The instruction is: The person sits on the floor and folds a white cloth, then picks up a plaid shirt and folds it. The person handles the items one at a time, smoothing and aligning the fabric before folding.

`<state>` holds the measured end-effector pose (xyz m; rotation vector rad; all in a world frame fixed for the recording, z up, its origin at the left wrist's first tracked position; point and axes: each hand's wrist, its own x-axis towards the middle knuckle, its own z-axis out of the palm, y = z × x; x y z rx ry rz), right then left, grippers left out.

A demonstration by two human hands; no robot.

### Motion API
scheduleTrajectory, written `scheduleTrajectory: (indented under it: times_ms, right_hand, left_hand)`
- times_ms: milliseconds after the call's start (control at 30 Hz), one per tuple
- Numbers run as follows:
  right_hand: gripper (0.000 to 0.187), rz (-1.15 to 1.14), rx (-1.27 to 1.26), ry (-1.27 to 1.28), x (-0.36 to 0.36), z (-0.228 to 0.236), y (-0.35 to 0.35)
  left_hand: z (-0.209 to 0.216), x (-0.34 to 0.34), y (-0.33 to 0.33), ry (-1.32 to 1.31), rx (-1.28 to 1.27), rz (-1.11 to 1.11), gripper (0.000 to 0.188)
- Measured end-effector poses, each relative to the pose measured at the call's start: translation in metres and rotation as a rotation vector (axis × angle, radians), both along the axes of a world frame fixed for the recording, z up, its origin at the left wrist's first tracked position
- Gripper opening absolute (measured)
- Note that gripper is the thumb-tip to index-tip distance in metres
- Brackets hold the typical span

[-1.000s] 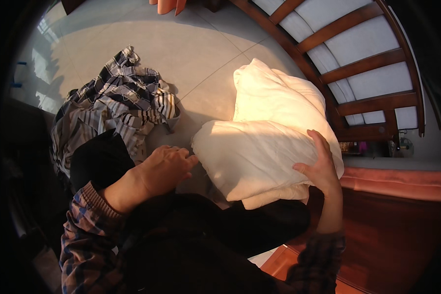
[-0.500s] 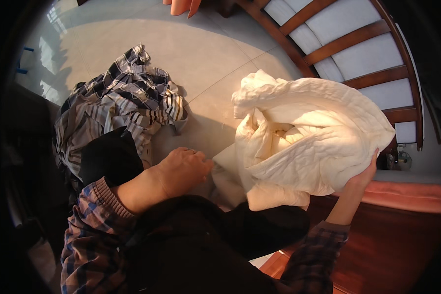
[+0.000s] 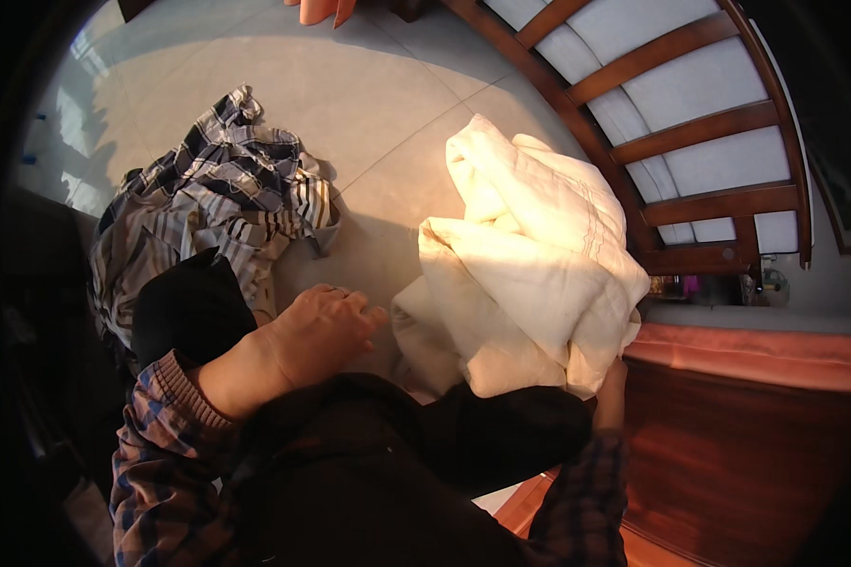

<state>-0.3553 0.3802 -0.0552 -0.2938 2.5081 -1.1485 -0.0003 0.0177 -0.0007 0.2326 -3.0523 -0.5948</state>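
A bunched cream quilt (image 3: 539,283) lies in folds on the tiled floor before me, right of the middle, partly sunlit. My right hand (image 3: 611,389) grips its lower right edge; the fingers are mostly hidden behind the cloth. Just left of the quilt, my left hand (image 3: 326,326) is closed, its fingers curled inward with the tips hidden. Whether anything is in them does not show. To the left sits a heap of rumpled plaid and striped cloth (image 3: 222,189), with black cloth (image 3: 189,307) in front of it, beside my left wrist.
A brown wooden slatted frame with pale panels (image 3: 686,118) stands at the upper right. Below it run a pink cloth edge (image 3: 756,357) and a dark red-brown surface (image 3: 747,444). Orange cloth (image 3: 321,9) hangs at the top. My dark-clothed legs fill the lower middle.
My right hand has moved left and down toward me, drawing the quilt's right side in and folding it over the open hollow. My left hand keeps its pose as the view shifts slightly.
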Motion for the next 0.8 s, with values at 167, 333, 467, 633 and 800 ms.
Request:
scheduleTrajectory:
  times_ms: [167, 333, 467, 633, 800]
  right_hand:
    - [0.041, 0.024, -0.066, 0.066, 0.003, 0.012, -0.001]
    - [0.038, -0.149, 0.234, 0.227, -0.028, 0.000, 0.023]
    - [0.037, -0.213, 0.611, 0.776, -0.055, 0.038, -0.007]
    - [0.053, 0.314, 0.089, 0.808, 0.006, 0.109, -0.144]
    - [0.063, 1.119, 0.771, 0.483, 0.105, 0.073, -0.217]
  left_hand:
    - [0.001, -0.003, 0.000, -0.018, -0.018, -0.003, 0.027]
    - [-0.002, -0.004, 0.001, -0.017, 0.008, -0.017, 0.026]
    - [-0.005, -0.003, -0.001, -0.009, 0.040, -0.021, 0.026]
    - [-0.003, -0.006, 0.001, -0.043, 0.012, -0.031, 0.026]
    - [-0.005, -0.006, 0.003, -0.054, -0.080, -0.004, 0.025]
